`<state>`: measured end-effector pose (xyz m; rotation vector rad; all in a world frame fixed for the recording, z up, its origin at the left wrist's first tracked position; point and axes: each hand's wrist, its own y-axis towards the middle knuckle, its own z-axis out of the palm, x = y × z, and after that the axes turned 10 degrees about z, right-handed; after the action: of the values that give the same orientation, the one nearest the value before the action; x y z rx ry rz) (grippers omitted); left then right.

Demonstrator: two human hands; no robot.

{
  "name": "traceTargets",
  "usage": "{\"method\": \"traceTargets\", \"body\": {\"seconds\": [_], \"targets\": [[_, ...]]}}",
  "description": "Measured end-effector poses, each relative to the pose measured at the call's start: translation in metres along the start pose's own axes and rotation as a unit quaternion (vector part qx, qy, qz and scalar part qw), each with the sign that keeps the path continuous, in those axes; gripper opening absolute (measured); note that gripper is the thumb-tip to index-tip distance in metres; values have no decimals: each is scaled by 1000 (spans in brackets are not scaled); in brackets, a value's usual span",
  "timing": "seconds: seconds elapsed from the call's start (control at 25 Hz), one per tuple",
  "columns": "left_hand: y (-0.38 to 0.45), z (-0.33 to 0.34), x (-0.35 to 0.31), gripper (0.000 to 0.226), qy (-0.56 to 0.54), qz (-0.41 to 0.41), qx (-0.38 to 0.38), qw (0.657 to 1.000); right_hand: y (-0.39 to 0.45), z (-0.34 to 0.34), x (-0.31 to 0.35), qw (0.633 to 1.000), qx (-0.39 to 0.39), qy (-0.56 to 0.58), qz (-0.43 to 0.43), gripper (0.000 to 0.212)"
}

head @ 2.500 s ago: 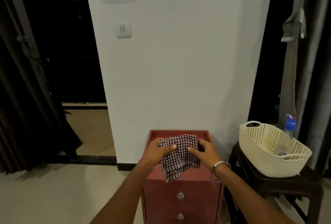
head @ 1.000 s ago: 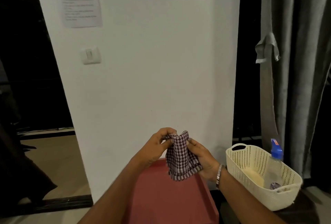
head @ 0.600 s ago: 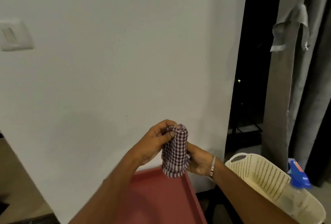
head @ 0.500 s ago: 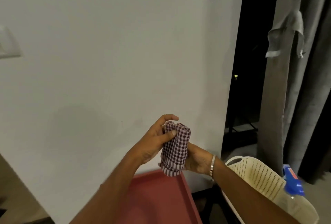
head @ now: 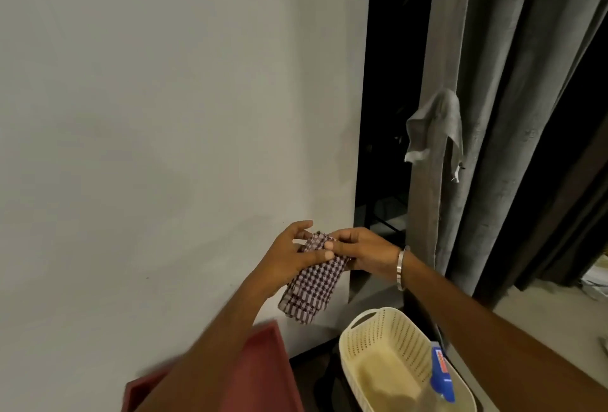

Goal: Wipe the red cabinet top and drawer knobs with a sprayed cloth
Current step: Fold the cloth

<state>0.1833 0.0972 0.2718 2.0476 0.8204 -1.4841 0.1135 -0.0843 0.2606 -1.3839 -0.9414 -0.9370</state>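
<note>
A folded checked cloth [head: 314, 283] hangs in the air in front of the white wall, above and to the right of the red cabinet top [head: 263, 369]. My left hand [head: 289, 260] grips its upper left part, thumb across the fabric. My right hand [head: 365, 255], with a metal bangle at the wrist, pinches the cloth's top edge from the right. The cabinet's drawer knobs are out of view. A spray bottle with a blue head [head: 441, 375] leans in the cream basket [head: 371, 332] at the lower right.
The white wall [head: 164, 148] stands close behind the cabinet. A grey curtain [head: 487, 115] with a knotted tie hangs at the right beside a dark opening. The basket rests on a dark stool to the right of the cabinet.
Both hands lifted the cloth off the cabinet top and folded it into a narrow bundle in the air. The view swung right, and the cloth now hangs slanted toward the basket.
</note>
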Motion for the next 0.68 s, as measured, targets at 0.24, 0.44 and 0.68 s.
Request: {"method": "traceTargets", "body": {"seconds": [0.24, 0.44, 0.68], "targets": [[46, 44, 56, 63, -25, -141, 118, 983, 28, -81, -48, 994, -31, 58, 84, 17], [66, 120, 129, 43, -147, -246, -28, 958, 52, -133, -133, 974, -84, -21, 210, 7], [57, 196, 211, 45, -36, -317, -43, 947, 75, -147, -233, 919, -88, -244, 297, 32]]}}
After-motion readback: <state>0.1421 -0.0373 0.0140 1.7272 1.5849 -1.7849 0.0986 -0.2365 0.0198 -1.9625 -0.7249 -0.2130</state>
